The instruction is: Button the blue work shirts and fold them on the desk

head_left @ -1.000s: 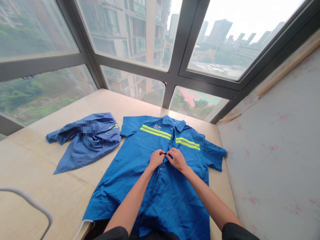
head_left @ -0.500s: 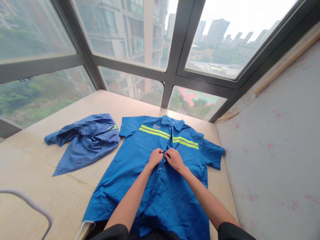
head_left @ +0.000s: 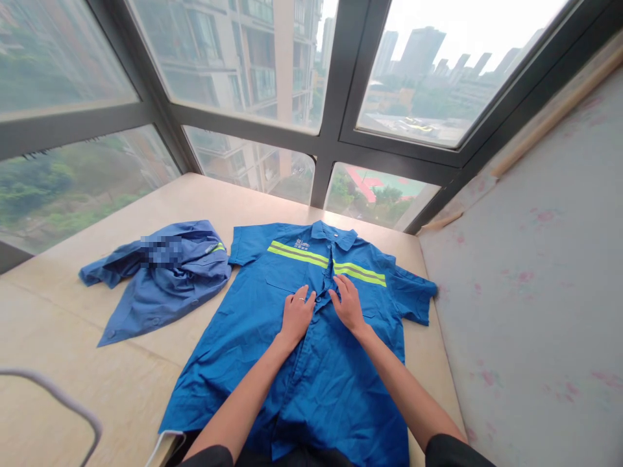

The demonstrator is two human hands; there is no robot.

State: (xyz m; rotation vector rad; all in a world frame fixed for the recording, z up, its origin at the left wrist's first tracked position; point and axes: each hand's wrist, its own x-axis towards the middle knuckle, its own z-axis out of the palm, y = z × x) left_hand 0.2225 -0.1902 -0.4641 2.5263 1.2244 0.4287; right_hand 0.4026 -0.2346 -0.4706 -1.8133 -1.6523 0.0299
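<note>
A blue short-sleeved work shirt [head_left: 253,311] with yellow-green and grey reflective stripes lies face up, collar toward the windows. Its front placket is fastened below the chest, while the part near the collar gapes a little. My left hand [head_left: 298,316] rests on the placket with its fingers apart, a ring showing on one finger. Just to the right, my right hand [head_left: 348,305] lies over the chest, fingers spread and slightly bent, beside the placket edge. Neither hand holds anything. A small button shows between the two hands.
Left of the shirt, a second blue garment [head_left: 165,292] lies crumpled on the pale ledge [head_left: 63,318]. A white curved tube [head_left: 58,395] sticks up at the lower left. Grey-framed windows [head_left: 331,78] close off the back, and a floral-papered wall [head_left: 525,311] stands on the right.
Both hands have let go of the shirt placket and opened. My right hand has shifted slightly up and right, my left a little left. The view has tilted slightly.
</note>
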